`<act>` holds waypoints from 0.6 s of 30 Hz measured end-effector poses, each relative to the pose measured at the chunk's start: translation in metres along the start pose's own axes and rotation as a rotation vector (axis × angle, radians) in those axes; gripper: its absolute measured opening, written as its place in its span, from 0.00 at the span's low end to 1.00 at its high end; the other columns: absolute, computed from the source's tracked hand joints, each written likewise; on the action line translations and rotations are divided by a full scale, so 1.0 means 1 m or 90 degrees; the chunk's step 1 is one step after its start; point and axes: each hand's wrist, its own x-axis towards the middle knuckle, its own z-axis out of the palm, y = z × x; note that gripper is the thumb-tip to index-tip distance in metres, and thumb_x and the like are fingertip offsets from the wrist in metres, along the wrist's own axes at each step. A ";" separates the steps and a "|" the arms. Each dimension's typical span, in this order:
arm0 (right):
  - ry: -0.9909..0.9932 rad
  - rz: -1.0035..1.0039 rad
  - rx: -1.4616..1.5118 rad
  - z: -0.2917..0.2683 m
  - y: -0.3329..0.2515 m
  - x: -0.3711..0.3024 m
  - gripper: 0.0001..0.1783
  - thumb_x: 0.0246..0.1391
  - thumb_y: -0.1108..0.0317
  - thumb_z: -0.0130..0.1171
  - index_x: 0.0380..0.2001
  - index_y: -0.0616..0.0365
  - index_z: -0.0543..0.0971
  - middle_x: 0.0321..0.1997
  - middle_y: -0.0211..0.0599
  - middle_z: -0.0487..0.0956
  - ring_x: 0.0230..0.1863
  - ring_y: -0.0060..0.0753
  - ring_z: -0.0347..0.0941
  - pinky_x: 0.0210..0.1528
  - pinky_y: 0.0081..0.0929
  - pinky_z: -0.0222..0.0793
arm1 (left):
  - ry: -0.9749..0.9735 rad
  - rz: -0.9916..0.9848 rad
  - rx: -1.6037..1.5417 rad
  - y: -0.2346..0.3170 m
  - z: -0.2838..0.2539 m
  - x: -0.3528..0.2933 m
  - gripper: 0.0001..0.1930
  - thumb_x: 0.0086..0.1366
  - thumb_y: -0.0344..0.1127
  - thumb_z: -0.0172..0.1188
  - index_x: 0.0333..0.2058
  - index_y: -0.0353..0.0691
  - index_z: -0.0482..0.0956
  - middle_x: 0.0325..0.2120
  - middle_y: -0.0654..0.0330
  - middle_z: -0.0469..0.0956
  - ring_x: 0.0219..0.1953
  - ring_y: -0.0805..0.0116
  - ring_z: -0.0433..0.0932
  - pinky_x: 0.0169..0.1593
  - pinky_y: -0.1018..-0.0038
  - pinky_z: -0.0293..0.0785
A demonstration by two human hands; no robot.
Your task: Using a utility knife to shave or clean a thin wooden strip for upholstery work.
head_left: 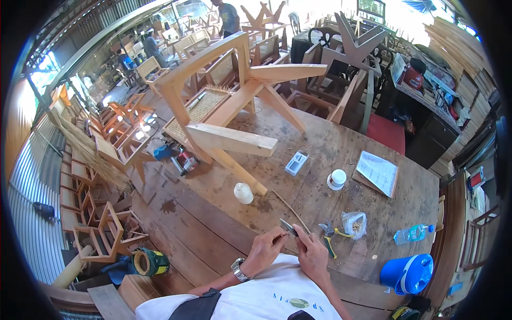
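Both hands are close together in front of my white shirt, at the table's near edge. A short grey pointed blade (pixel 288 227), which looks like a knife, sticks out from my right hand (pixel 312 257), closed with the thumb along it. My left hand (pixel 263 252), wearing a metal watch, has its fingers pinched together beside the blade; what they hold is too small to tell. A thin brown cane strip (pixel 289 204) runs from the tabletop towards my right fingers; I cannot tell whether they grip it. Yellow-handled pliers (pixel 330 237) lie just right of that hand.
A wooden chair frame with woven cane (pixel 229 140) rests tipped on the table (pixel 250 213). Around it are a white bottle (pixel 243 193), a white jar (pixel 336 180), a clipboard (pixel 376 173), a plastic bag (pixel 354 224), a water bottle (pixel 414 234) and a blue bucket (pixel 407 273).
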 end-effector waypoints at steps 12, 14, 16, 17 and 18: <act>0.058 0.136 0.121 -0.002 0.021 0.010 0.23 0.66 0.67 0.57 0.64 0.46 0.76 0.36 0.42 0.80 0.34 0.36 0.78 0.37 0.35 0.72 | -0.079 -0.059 -0.088 0.000 -0.011 -0.008 0.07 0.73 0.34 0.60 0.38 0.36 0.80 0.24 0.64 0.79 0.28 0.79 0.74 0.34 0.77 0.71; 0.031 0.125 0.197 -0.001 0.005 0.005 0.24 0.66 0.70 0.57 0.64 0.51 0.76 0.42 0.47 0.82 0.37 0.34 0.78 0.41 0.32 0.72 | -0.073 -0.082 -0.108 -0.017 -0.009 -0.005 0.08 0.74 0.35 0.58 0.39 0.36 0.78 0.25 0.63 0.78 0.29 0.77 0.74 0.35 0.76 0.71; 0.035 0.051 0.206 0.004 0.000 0.005 0.25 0.65 0.69 0.59 0.65 0.47 0.76 0.39 0.44 0.81 0.35 0.41 0.78 0.39 0.36 0.72 | -0.097 -0.079 -0.126 -0.016 -0.008 0.002 0.09 0.75 0.36 0.57 0.39 0.36 0.78 0.25 0.64 0.77 0.29 0.78 0.73 0.35 0.76 0.70; 0.037 -0.023 0.214 0.005 0.000 0.005 0.27 0.64 0.68 0.61 0.66 0.43 0.75 0.36 0.42 0.80 0.34 0.47 0.78 0.37 0.40 0.73 | -0.119 -0.078 -0.144 -0.015 -0.007 0.005 0.09 0.75 0.37 0.56 0.39 0.36 0.78 0.25 0.64 0.76 0.29 0.79 0.72 0.35 0.77 0.69; 0.036 -0.024 0.214 0.003 0.000 0.005 0.27 0.64 0.68 0.61 0.66 0.43 0.75 0.36 0.42 0.80 0.34 0.47 0.78 0.37 0.40 0.73 | -0.118 -0.078 -0.144 -0.013 -0.008 0.005 0.09 0.75 0.37 0.56 0.39 0.36 0.78 0.25 0.64 0.76 0.29 0.79 0.72 0.35 0.77 0.69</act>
